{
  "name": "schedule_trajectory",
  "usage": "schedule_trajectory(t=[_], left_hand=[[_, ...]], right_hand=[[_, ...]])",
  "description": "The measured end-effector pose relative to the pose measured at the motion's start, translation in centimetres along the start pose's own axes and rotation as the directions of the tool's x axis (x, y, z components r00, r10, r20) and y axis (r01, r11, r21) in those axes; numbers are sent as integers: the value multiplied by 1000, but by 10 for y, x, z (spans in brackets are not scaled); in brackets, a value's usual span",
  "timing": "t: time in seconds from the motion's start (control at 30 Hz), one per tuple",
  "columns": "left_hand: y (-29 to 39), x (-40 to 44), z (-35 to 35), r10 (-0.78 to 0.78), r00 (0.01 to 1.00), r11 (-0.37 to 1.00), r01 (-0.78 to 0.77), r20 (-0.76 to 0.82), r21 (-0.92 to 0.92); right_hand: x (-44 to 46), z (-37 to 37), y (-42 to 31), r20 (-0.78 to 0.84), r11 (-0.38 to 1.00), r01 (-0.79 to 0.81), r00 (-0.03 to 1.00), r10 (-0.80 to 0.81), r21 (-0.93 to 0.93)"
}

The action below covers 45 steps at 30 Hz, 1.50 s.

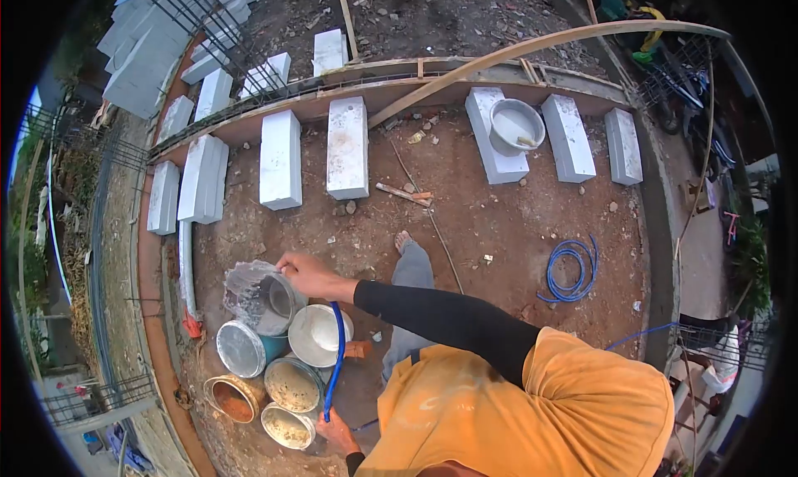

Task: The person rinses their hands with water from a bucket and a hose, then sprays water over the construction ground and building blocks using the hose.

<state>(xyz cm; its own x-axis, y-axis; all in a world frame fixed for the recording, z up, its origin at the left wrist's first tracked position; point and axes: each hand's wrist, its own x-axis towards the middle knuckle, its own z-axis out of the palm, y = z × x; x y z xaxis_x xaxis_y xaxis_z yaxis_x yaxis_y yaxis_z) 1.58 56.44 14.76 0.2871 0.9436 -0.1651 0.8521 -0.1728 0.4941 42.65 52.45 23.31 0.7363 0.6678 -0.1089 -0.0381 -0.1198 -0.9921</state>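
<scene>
My right hand [303, 276], in a black sleeve, is closed on the rim of a grey bucket [285, 298]. A translucent, shiny patch [248, 287] spreads from that bucket's left side; I cannot tell whether it is water or plastic. In my left hand [337, 434] is a blue hose [337, 365], which runs up to my right forearm, where its far end is hidden. Between the hands stand a white bucket [303, 337] and a bucket with a pale, crusted inside [293, 385]. A red brick [358, 350] lies beside the white bucket.
More buckets stand close by, one holding reddish material [234, 400]. White blocks [281, 161] line the trench wall, and a basin [516, 125] rests on one. Coiled blue hose [572, 271] lies on the dirt at right. A long wooden plank [515, 57] crosses the wall.
</scene>
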Motion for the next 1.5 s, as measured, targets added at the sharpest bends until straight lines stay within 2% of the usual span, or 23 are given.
schedule_trajectory(t=[0.07,0.13,0.2,0.23,0.27,0.33,0.37,0.43,0.5,0.53,0.57,0.6,0.63,0.8,0.87,0.93,1.0,1.13,1.17,1.2,1.23,1.37,1.5], left_hand=[[2,58,45,3,999,999,-1,45,-53],[125,66,36,192,980,977,-196,58,79],[139,110,68,307,952,952,-307,15,2],[161,124,72,409,912,907,-403,-26,124],[205,131,66,426,904,893,-427,39,141],[253,144,52,381,877,842,-460,292,282],[279,152,57,392,873,835,-470,292,285],[368,167,75,362,924,931,-366,121,6],[458,156,63,263,922,965,-254,284,-70],[456,166,91,373,927,926,-369,34,-73],[485,169,98,387,918,913,-368,85,-177],[513,168,115,511,857,843,-515,-65,-158],[536,183,128,461,870,881,-426,176,-207],[685,208,198,538,843,840,-535,9,-88],[739,216,206,401,915,896,-383,42,-226],[811,217,212,476,879,862,-463,14,-204],[861,213,207,460,887,874,-458,-24,-165],[944,226,221,396,906,887,-420,-151,-191],[965,231,228,379,917,882,-399,-124,-250],[985,240,238,376,922,873,-386,-92,-299],[997,251,259,437,888,814,-458,-143,-357],[1106,256,328,507,861,834,-503,-47,-226],[1212,272,408,521,850,819,-472,80,-324]], right_hand=[[49,-59,-23,1,962,-189,981,192,196],[93,-100,-23,-63,971,-188,978,199,151],[139,-131,1,-220,990,-104,968,123,99],[157,-152,4,-257,993,-117,959,119,25],[170,-174,-3,-324,988,-131,934,151,82],[191,-224,-36,-407,963,-205,875,261,177],[203,-246,-46,-415,963,-198,872,259,185],[239,-291,-62,-481,978,-121,856,189,170],[281,-330,-60,-535,975,-66,827,173,213],[303,-348,-56,-637,989,9,766,87,146],[319,-373,-70,-672,983,-19,728,137,180],[333,-394,-82,-750,992,80,662,20,97],[354,-417,-84,-747,988,117,665,0,104],[444,-535,-67,-742,986,58,666,77,155],[465,-576,-72,-731,970,30,663,161,241],[505,-616,-79,-791,991,72,610,47,114],[530,-653,-125,-687,950,46,702,189,309],[604,-702,-159,-676,943,165,733,80,291],[622,-719,-154,-657,936,160,748,93,314],[643,-737,-145,-747,955,207,664,20,210],[657,-764,-141,-746,930,256,666,29,265],[693,-880,-112,-776,898,351,630,-17,266],[742,-981,-124,-784,857,444,615,-79,263]])
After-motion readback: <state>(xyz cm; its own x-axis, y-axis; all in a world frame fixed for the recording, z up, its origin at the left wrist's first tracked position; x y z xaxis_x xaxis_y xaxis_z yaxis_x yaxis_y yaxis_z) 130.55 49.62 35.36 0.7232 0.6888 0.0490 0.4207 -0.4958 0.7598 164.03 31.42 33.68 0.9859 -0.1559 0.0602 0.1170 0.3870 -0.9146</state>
